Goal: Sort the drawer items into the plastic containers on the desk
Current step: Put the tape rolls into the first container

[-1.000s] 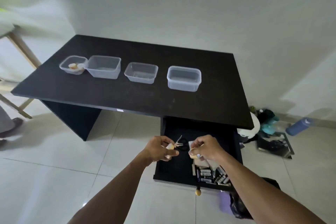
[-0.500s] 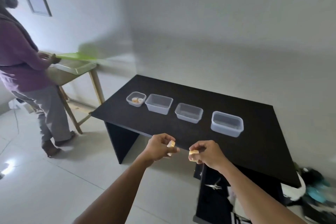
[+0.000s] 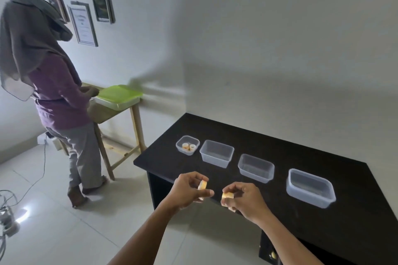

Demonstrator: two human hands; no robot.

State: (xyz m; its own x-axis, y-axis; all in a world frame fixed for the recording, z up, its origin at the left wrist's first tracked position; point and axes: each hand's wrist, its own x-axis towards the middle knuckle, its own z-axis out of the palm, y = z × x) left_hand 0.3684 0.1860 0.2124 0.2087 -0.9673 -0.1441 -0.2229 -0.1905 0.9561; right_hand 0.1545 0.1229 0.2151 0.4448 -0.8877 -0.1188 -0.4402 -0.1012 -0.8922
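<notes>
Both forearms enter from the lower edge of the view. The left hand has its grip closed on a small yellow roll, pinched between thumb and fingertips with the roll on edge. The right hand has its grip closed on a second yellow roll, held at the fingertips just right of the left grip; the two rolls are near each other but apart. What the rolls are cannot be confirmed at this resolution; they may be tape.

Both grips are held at the near left edge of the black bench, with the right one over its surface. Below and right of the right grip, at the bottom of the view, the dark opening of the drawer shows, its contents unclear.

Beyond the grips, four clear plastic containers stand in a row on the bench, apart from one another. Right of the right grip is the large container. Directly beyond the right grip is the third container. Beyond the left grip is the second container. Furthest left and away is the small container, holding two similar yellow and white rolls.

Far left of the grips, a second person stands at a wooden table carrying a green-lidded box. Framed pictures hang on the wall beyond.
</notes>
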